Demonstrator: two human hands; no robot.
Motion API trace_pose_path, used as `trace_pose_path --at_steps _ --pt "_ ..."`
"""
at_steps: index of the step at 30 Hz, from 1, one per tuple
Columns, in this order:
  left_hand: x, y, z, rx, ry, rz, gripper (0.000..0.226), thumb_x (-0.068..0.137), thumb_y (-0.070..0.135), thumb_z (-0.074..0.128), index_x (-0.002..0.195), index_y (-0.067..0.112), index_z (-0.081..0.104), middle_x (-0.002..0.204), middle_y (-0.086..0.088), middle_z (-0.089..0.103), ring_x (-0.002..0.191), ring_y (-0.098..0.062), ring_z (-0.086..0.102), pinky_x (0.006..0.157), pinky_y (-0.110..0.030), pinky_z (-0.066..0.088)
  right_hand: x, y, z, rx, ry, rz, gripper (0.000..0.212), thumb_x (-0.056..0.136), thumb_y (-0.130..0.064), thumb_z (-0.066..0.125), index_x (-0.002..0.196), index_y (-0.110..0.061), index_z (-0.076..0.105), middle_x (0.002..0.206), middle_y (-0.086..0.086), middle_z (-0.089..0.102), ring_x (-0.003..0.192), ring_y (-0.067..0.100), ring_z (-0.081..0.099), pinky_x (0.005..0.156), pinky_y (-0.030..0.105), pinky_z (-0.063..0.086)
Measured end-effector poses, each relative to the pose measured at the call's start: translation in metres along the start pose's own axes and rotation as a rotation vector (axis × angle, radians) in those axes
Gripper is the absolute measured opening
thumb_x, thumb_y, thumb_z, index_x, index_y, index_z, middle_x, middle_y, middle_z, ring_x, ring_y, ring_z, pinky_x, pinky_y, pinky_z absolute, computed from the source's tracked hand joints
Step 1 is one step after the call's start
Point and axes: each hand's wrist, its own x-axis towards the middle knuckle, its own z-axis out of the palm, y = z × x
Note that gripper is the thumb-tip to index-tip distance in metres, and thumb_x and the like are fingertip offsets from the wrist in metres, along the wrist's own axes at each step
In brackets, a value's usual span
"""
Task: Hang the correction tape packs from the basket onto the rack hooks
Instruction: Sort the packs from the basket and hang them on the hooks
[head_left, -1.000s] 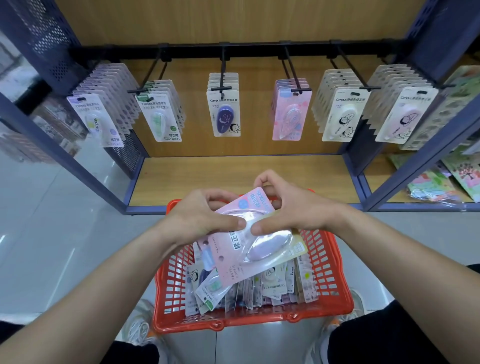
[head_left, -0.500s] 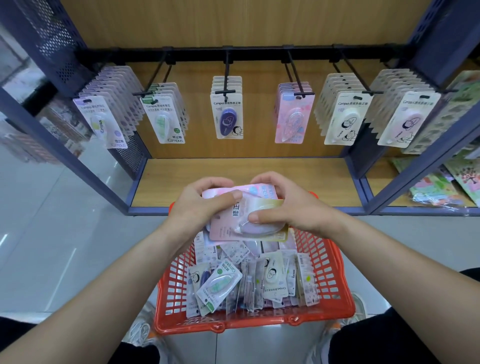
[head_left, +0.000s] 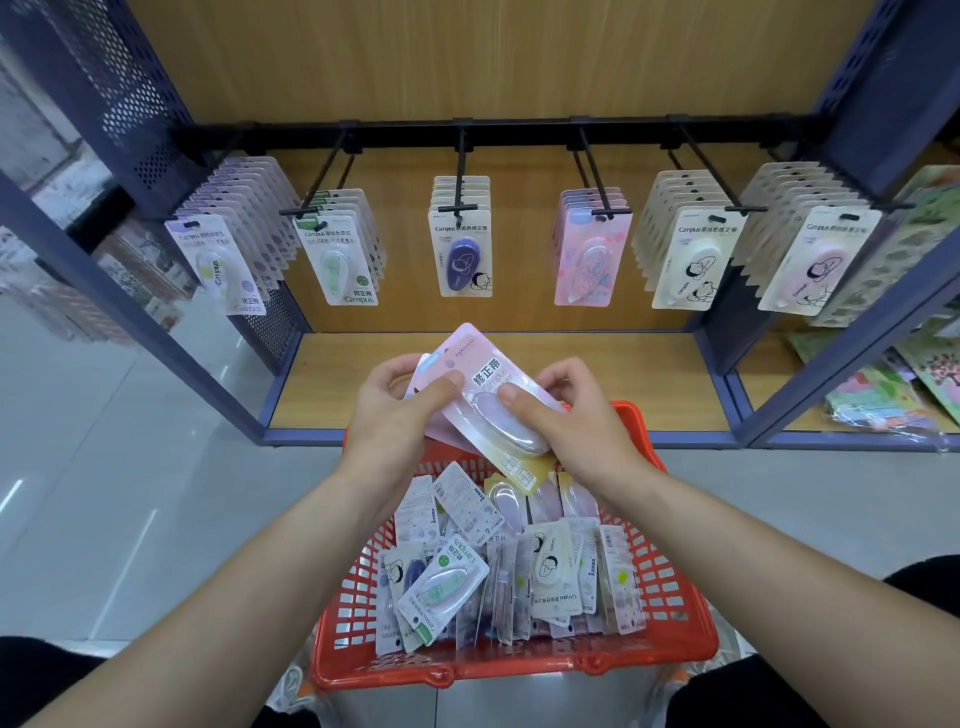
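I hold the pink pack in both hands, tilted, just above the far rim of the basket. My left hand grips its 9 o'clock edge, with the thumb pressed flat on the front and the fingers curled behind. My right hand pinches it at 3 o'clock, thumb on the clear blister and fingers curled round the back. The edge of at least one more pack shows under it in the same grip; how many I cannot tell.

At 6 o'clock from the pack sits the red basket, slotted plastic, holding a loose heap of correction tape packs. A green pack lies face up at the heap's 8 o'clock, overlapping a navy pack. A cream pack with a cartoon figure stands toward 4 o'clock. Several others show only their printed backs.

At 12 o'clock the black rail carries six hooks, each loaded. The pink row hangs at 1 o'clock, the navy row at 12, the green row at 11 and the lilac row at 10. The cream row and the pale cartoon row hang out toward 2. Below them the wooden shelf lies between rack and basket.
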Motion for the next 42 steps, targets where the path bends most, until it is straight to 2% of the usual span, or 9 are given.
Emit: trace_pose_path --at_steps 6,10,14,18,21,25,28,33,42 --pt "0.009 0.008 0.003 0.109 0.035 0.042 0.048 0.067 0.026 0.089 0.109 0.018 0.066 0.098 -0.007 0.079 0.089 -0.034 0.076 0.092 -0.062 0.057 0.002 -0.002 0.002 -0.120 0.026 -0.034 0.048 0.081 -0.057 0.078 0.080 -0.019 0.049 0.070 -0.009 0.051 0.060 0.006 0.044 0.061 0.029 0.037" --pt "0.014 0.010 0.006 0.114 0.043 0.043 0.040 0.078 0.015 0.088 0.112 0.015 0.067 0.100 -0.010 0.079 0.084 -0.030 0.077 0.087 -0.052 0.061 -0.003 -0.007 0.002 -0.130 -0.042 -0.030 0.057 0.067 -0.069 0.076 0.096 -0.024 0.055 0.095 -0.009 0.069 0.081 0.009 0.065 0.073 0.031 0.051" --pt "0.012 0.013 0.016 0.088 0.053 0.048 0.059 0.063 0.029 0.095 0.113 0.016 0.065 0.104 -0.012 0.078 0.092 -0.036 0.076 0.092 -0.060 0.058 -0.005 -0.012 -0.003 -0.126 -0.060 -0.051 0.037 0.082 -0.044 0.083 0.107 -0.030 0.059 0.101 -0.005 0.074 0.090 0.009 0.071 0.079 0.030 0.057" --pt "0.010 0.017 0.027 0.006 0.060 0.081 0.087 0.046 0.049 0.093 0.120 0.016 0.062 0.120 -0.011 0.071 0.108 -0.033 0.072 0.099 -0.058 0.055 -0.002 -0.013 -0.007 -0.058 -0.013 -0.042 0.025 0.092 -0.044 0.073 0.107 -0.027 0.063 0.099 -0.002 0.076 0.088 0.011 0.073 0.078 0.032 0.057" --pt "0.003 0.023 0.035 -0.023 -0.006 0.089 0.079 0.062 0.039 0.092 0.127 0.013 0.056 0.122 -0.012 0.071 0.111 -0.033 0.071 0.097 -0.058 0.056 0.000 -0.017 -0.008 0.025 0.052 -0.039 0.028 0.096 -0.046 0.067 0.103 -0.019 0.066 0.096 0.004 0.077 0.085 0.015 0.072 0.077 0.035 0.055" --pt "-0.001 0.022 0.038 -0.040 -0.105 0.093 0.051 0.091 0.008 0.075 0.134 0.011 0.047 0.118 -0.010 0.074 0.088 -0.027 0.076 0.075 -0.051 0.061 -0.003 -0.032 -0.009 0.100 0.103 -0.048 0.031 0.097 -0.042 0.066 0.094 -0.011 0.067 0.085 0.006 0.075 0.068 0.007 0.066 0.064 0.017 0.050" --pt "-0.006 0.024 0.036 -0.033 -0.124 0.134 0.043 0.092 0.003 0.071 0.130 0.012 0.053 0.116 -0.008 0.075 0.096 -0.026 0.076 0.080 -0.048 0.061 -0.005 -0.042 -0.009 0.165 0.100 -0.075 0.027 0.096 -0.037 0.068 0.087 -0.012 0.070 0.075 -0.002 0.073 0.065 0.005 0.065 0.062 0.017 0.050" --pt "-0.012 0.034 0.027 -0.034 -0.123 0.171 0.051 0.083 0.009 0.081 0.130 0.008 0.060 0.119 -0.012 0.075 0.111 -0.033 0.072 0.096 -0.055 0.057 -0.016 -0.056 -0.007 0.214 0.084 -0.091 0.027 0.093 -0.034 0.073 0.102 -0.009 0.074 0.091 0.003 0.079 0.081 0.014 0.073 0.073 0.024 0.059" --pt "-0.037 0.057 0.013 0.030 -0.148 0.232 0.046 0.088 0.012 0.078 0.130 0.011 0.058 0.115 -0.009 0.076 0.096 -0.039 0.075 0.065 -0.046 0.055 -0.035 -0.083 0.004 0.238 0.148 -0.153 0.024 0.091 -0.027 0.076 0.102 -0.009 0.066 0.090 0.005 0.079 0.081 0.015 0.075 0.068 0.025 0.058"
